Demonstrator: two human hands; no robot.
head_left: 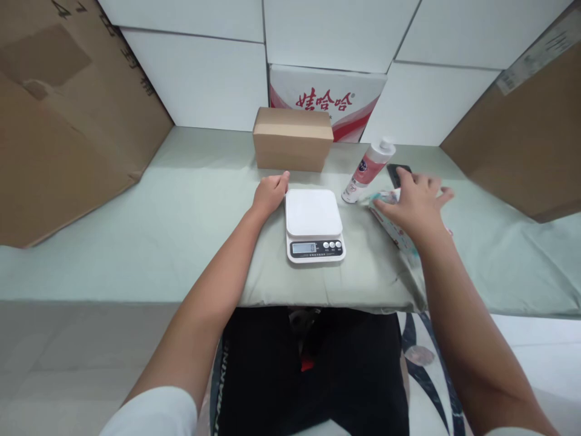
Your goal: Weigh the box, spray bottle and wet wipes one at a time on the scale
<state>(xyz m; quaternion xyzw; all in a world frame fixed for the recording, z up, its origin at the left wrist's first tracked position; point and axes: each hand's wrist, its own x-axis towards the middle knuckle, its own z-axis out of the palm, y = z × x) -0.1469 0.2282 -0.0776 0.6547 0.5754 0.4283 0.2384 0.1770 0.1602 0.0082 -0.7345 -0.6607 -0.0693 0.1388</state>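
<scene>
A white kitchen scale (314, 213) with a lit display and round buttons stands on the table in front of me. My left hand (270, 194) rests at its upper left edge, fingers curled together, with nothing visible in them. Over to the right, my right hand (418, 203) is above a soft packet (391, 229) with a white and teal print, thumb and fingers spread. The hand covers much of the packet, and I cannot tell whether it touches it. Between scale and packet stands a white and pink bottle (368, 169) with a white cap.
Behind the scale is a small brown carton (293, 140), and behind that a white and red box (327, 97) against the wall. A dark flat object (399, 174) lies beyond my right hand. Large cardboard boxes stand left (68, 121) and right (531, 127) on the green tablecloth (195, 200).
</scene>
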